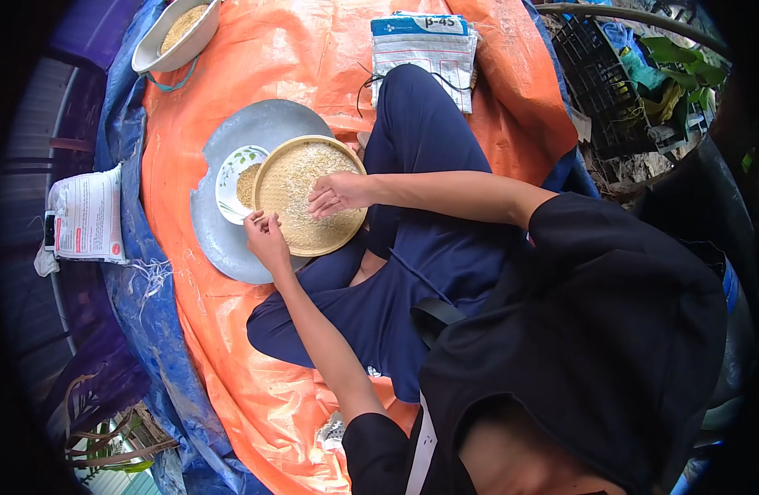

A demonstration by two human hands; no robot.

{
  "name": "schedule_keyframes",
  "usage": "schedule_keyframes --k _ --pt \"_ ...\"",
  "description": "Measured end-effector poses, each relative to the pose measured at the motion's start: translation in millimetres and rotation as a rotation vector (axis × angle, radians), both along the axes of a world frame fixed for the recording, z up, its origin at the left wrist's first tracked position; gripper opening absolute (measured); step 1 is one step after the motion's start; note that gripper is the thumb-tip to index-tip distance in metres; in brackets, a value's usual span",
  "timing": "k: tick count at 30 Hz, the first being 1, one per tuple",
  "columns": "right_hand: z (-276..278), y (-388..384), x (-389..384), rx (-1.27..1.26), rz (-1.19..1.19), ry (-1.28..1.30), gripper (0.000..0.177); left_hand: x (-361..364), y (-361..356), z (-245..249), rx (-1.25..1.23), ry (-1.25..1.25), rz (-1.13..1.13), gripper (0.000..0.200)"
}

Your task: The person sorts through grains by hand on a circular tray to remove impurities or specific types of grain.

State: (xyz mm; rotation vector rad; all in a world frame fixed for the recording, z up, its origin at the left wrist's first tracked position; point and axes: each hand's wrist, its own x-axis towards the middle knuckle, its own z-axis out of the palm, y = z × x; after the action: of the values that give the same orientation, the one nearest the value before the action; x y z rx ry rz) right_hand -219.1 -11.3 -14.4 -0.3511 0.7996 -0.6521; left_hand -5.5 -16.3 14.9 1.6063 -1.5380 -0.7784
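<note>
A round woven winnowing basket (268, 188) with pale grain (309, 165) spread in it rests near my folded legs. Over the grain is my right hand (340, 195), its fingers stretched out and slightly bent; whether any grains lie in it is too small to tell. My left hand (266, 240) is at the basket's near left rim, fingers curled in toward the thumb, and anything between them is too small to make out. A white plate with a green leaf pattern (228, 183) holds brownish grain (247, 183), partly covered by the basket. Both sit on a large round grey metal tray (219, 247).
An orange tarp (264, 49) lies beneath, with a blue tarp (140, 305) along its edge. A white container of grain (175, 37) stands at upper left. Folded printed sacks (421, 49) lie at the top. A black crate (594, 91) stands upper right, a printed white bag (87, 216) at left.
</note>
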Motion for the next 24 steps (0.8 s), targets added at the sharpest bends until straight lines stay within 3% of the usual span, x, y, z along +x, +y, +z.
schedule_keyframes --k 2,4,7,12,15,18,24 --pt "7.5 8.8 -0.7 -0.012 0.014 0.085 0.04 -2.7 4.5 5.9 -0.011 0.088 -0.004 0.019" --pt "22.4 19.3 -0.4 0.084 -0.047 0.044 0.041 -11.8 12.7 14.0 -0.013 0.266 -0.038 0.019" --pt "28.9 24.5 1.4 0.156 -0.097 -0.042 0.042 -34.1 26.6 29.9 0.078 0.315 -0.192 0.017" --pt "12.7 17.4 4.2 0.139 -0.114 -0.111 0.038 -21.0 13.2 8.2 -0.031 -0.257 -0.018 0.014" --pt "10.4 18.6 4.4 0.067 -0.054 -0.011 0.038 -8.2 3.8 -11.7 -0.103 -0.489 -0.02 0.013" --pt "-2.4 15.0 8.3 0.104 -0.023 -0.003 0.035 -11.4 -1.5 -24.8 -0.121 -0.636 -0.005 0.013" --pt "-18.2 13.9 11.9 0.113 -0.024 0.012 0.036 -21.8 0.9 -22.9 -0.045 -0.654 0.026 0.014"
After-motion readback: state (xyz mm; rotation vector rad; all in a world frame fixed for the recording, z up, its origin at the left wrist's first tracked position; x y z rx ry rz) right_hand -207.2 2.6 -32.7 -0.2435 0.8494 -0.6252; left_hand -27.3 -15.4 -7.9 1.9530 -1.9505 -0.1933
